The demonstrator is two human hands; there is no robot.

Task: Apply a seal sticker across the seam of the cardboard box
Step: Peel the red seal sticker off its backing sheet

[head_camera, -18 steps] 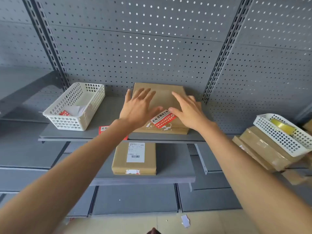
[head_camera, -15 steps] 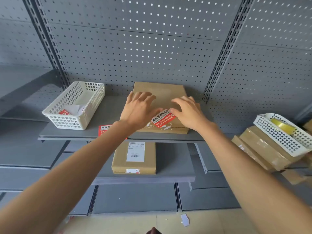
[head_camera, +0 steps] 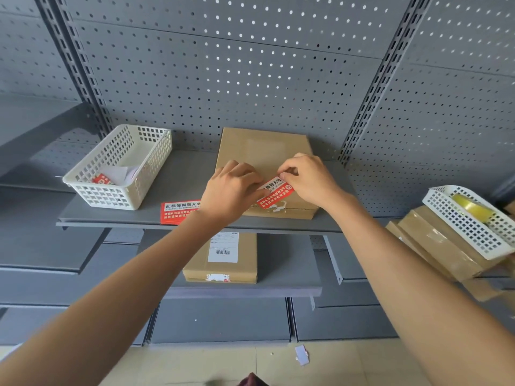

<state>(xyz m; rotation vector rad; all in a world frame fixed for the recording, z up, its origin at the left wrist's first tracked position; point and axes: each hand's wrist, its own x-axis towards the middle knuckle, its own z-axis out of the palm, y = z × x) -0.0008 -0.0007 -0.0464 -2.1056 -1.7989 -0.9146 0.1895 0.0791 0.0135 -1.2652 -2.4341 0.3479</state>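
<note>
A flat cardboard box (head_camera: 264,146) lies on the grey upper shelf (head_camera: 125,217) against the pegboard. A red and white seal sticker (head_camera: 274,195) sits slanted on the box's top near its front edge, just above the seam with torn white sticker remains. My left hand (head_camera: 228,190) is curled with its fingertips on the sticker's left end. My right hand (head_camera: 309,179) is curled too, fingertips pinching the sticker's upper right end. Both hands rest on the box.
Another red sticker (head_camera: 178,211) lies on the shelf left of the box, beside a white basket (head_camera: 119,165) holding papers. A labelled box (head_camera: 223,257) sits on the lower shelf. At right, a white basket (head_camera: 468,221) with a tape roll (head_camera: 471,208) rests on stacked boxes (head_camera: 437,246).
Both hands went from flat with spread fingers over the box to curled, fingertips closing on the two ends of the red sticker.
</note>
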